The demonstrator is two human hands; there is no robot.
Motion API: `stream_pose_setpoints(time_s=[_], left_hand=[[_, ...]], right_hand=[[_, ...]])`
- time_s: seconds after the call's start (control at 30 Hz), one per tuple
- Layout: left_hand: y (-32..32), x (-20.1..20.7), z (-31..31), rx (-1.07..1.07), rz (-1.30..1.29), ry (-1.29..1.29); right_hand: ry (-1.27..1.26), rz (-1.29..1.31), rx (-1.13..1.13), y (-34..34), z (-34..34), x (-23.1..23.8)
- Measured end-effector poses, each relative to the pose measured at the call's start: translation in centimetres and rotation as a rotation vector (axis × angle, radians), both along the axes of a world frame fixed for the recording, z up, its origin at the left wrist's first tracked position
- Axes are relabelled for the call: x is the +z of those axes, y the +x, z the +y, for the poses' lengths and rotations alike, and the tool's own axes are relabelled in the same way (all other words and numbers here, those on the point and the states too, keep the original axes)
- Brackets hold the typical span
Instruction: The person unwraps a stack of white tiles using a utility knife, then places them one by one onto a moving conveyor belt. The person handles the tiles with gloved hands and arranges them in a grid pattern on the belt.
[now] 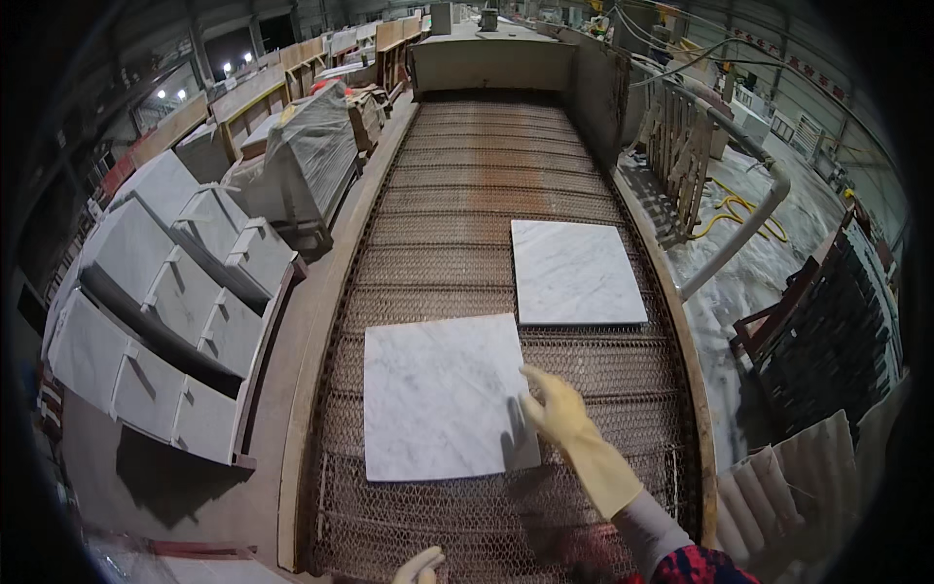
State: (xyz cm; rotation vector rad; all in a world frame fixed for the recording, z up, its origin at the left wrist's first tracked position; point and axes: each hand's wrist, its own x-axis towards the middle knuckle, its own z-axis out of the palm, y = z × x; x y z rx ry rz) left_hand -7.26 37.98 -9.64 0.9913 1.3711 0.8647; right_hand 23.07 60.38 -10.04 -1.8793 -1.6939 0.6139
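Observation:
A square white stone tile (443, 399) with grey veining lies flat on the wire-mesh conveyor belt (409, 526). Close to its right edge is my right hand (555, 409), in a pale yellow rubber glove, fingers stretched out and holding nothing. Whether the fingertips touch the tile or hover over its edge I cannot tell. Its shadow falls on the tile's lower right corner. A second similar tile (576, 274) lies farther off to the right. At the bottom edge my left hand (420, 566), also gloved, shows only partly, its visible fingers apart and off the tile.
Low rails (336, 282) border the belt, which runs under a grey machine housing (491, 66). To the left stand stacked stone slabs (180, 321) on a rack and a plastic-wrapped bundle (306, 161). On the right are a pipe (744, 229), a yellow hose (739, 209) and a dark slab stack (832, 326).

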Motion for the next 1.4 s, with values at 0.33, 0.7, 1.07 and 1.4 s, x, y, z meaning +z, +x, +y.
stream_pose_setpoints(time_s=[0.33,0.7,1.07,1.4], left_hand=[[4.7,5.6,-3.3,-0.131,0.129,0.09],[0.6,5.0,-4.6,-0.084,0.321,0.168],[-1.4,5.8,-5.8,0.029,0.405,0.06],[-2.4,-0.5,-7.8,0.165,0.31,-0.134]], right_hand=[[0.196,-0.413,0.734,-9.7,-3.8,0.8],[0.302,-0.625,0.759,-10.4,-1.3,-2.7],[0.155,-0.598,0.609,-11.1,8.8,-3.1],[0.271,-0.598,0.567,-8.0,20.5,-3.8]])
